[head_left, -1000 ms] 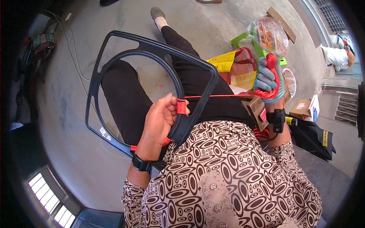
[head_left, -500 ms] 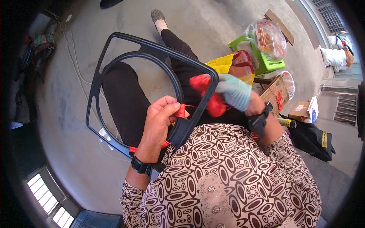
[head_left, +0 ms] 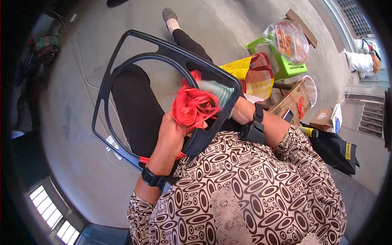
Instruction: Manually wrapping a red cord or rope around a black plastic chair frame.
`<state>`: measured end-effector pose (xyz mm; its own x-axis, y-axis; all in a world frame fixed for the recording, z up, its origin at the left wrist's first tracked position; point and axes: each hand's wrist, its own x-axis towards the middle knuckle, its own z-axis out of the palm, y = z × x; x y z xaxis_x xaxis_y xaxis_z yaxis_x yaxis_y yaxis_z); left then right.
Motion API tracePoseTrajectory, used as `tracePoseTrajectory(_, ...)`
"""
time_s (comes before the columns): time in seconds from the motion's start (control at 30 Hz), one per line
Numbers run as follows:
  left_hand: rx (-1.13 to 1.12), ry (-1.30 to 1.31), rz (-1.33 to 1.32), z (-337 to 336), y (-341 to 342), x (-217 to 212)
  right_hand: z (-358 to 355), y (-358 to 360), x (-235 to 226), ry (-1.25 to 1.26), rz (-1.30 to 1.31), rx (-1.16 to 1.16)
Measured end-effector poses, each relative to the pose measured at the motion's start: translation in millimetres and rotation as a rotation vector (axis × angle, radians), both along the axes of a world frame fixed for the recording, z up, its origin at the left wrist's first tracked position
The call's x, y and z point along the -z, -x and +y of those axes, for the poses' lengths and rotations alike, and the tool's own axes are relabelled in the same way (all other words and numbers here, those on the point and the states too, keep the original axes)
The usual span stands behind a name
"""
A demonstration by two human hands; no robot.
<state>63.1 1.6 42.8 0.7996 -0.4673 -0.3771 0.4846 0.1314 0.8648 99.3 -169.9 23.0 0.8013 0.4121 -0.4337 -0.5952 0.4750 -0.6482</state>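
Observation:
A flat black plastic frame [head_left: 171, 50] with a large round opening lies tilted over my lap. My left hand [head_left: 168, 134] is closed on the ring's inner side, its fingertips largely hidden behind red cord. My right hand [head_left: 219, 94], in a pale blue-green knitted glove, reaches through a gap between the ring and the frame's outer edge, smeared by motion. It grips a loose bundle of red cord [head_left: 195, 108], which hangs over the ring just above my left hand. More red cord is wrapped around the ring near my left wrist.
At the upper right, a green plastic stool [head_left: 289, 68] carries a clear bag of orange items [head_left: 286, 41]. A yellow and red bag [head_left: 259, 75] stands beside it. A wooden board [head_left: 292, 102] with red cord, a cardboard box [head_left: 321, 118] and a black bag [head_left: 332, 149] lie at right.
My right hand has swung left from outside the frame into its gap, carrying the red cord bundle over the ring. The bundle now covers the wound cord at my left fingertips.

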Motion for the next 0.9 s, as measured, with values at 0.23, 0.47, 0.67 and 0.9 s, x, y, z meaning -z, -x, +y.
tracePoseTrajectory(0.23,0.041,0.267,0.396,3,-5,-3,-58,-10,-16,-0.332,0.022,0.683)
tracePoseTrajectory(0.47,-0.02,0.296,0.418,7,-6,3,-152,40,-18,-0.701,-0.125,0.434)
tracePoseTrajectory(0.67,-0.034,0.256,0.328,3,-4,1,-171,57,-3,-0.433,-0.1,0.394)
tracePoseTrajectory(0.9,-0.087,0.261,0.324,3,-3,-3,-159,42,-3,-0.056,0.005,0.536)
